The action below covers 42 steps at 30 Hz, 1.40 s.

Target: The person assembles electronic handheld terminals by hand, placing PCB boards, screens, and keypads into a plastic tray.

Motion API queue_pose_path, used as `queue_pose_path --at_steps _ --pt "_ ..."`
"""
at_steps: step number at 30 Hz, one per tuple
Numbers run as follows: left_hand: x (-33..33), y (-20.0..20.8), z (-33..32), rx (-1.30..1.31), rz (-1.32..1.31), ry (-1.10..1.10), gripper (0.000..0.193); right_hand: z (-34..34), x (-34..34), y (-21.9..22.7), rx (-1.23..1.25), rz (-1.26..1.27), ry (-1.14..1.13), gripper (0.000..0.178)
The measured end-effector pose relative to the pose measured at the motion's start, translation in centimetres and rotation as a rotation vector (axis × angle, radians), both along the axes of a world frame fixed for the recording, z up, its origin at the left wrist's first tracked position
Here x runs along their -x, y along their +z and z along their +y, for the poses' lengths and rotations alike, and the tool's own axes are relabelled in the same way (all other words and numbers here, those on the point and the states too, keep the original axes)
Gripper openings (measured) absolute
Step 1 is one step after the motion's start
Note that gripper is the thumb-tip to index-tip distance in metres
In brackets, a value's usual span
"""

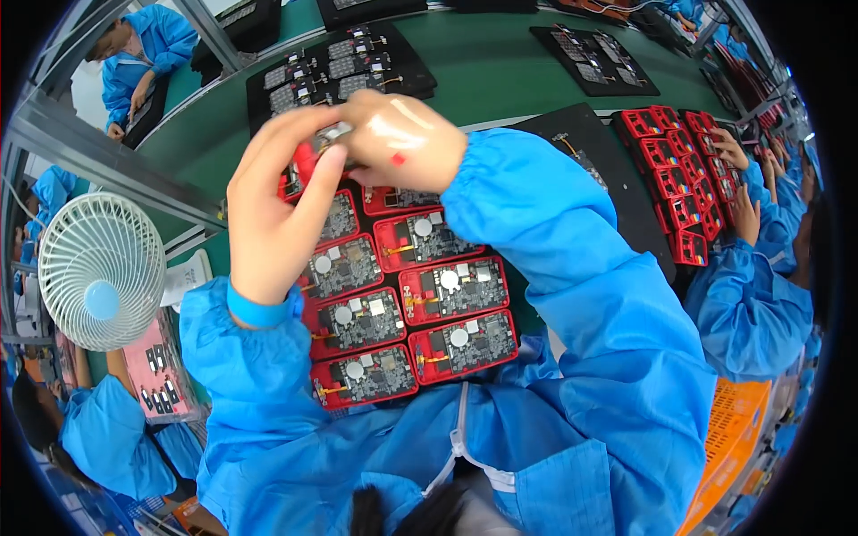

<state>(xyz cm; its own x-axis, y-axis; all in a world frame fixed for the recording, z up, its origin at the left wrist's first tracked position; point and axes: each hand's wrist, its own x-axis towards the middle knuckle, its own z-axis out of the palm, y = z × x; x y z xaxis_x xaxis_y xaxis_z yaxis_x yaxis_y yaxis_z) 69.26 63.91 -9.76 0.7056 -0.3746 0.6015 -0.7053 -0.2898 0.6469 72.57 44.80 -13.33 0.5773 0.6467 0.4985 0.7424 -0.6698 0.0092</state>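
Both my hands meet above the far end of two rows of open red plastic casings [458,288], each with a circuit board and a round silver disc inside. My left hand [281,192], with a blue band at its wrist, curls its fingers and thumb around a small red casing [306,162]. Against it my right hand [402,138] is closed, knuckles up, its fingertips mostly hidden. A small grey metallic part [336,132] shows between the two hands; what exactly the right fingers grip is not visible.
Beyond my hands lies a black foam tray [407,58] with circuit boards; another tray [543,43] sits farther right. A black mat [572,129] borders red casings [670,161] handled by a co-worker [751,304]. On the left stands a white fan [100,268] beside a metal frame.
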Motion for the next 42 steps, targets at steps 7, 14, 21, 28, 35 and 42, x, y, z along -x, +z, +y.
queue_pose_path --at_steps 7,14,21,28,35,42 --pt "1.5 0.5 0.6 -0.010 -0.064 0.008 0.019 4.5 2.4 0.3 -0.130 0.241 0.103 0.014" --pt "3.6 0.6 1.6 0.522 0.336 -0.092 0.011 3.3 4.5 0.1 -0.645 0.084 0.017 0.032" --pt "3.0 -1.6 1.2 0.960 0.603 -0.195 0.014 3.5 7.4 1.3 -1.855 1.212 0.294 0.054" --pt "2.0 -1.5 0.4 1.018 0.595 -0.171 0.015 4.6 7.3 0.8 -1.788 1.272 0.273 0.055" --pt "0.7 -2.5 1.0 0.985 0.598 -0.207 0.015 4.2 7.1 0.1 -1.715 1.279 0.273 0.054" --pt "0.3 -2.6 1.0 0.957 0.576 -0.189 0.015 4.2 7.3 0.4 -1.664 1.253 0.272 0.055"
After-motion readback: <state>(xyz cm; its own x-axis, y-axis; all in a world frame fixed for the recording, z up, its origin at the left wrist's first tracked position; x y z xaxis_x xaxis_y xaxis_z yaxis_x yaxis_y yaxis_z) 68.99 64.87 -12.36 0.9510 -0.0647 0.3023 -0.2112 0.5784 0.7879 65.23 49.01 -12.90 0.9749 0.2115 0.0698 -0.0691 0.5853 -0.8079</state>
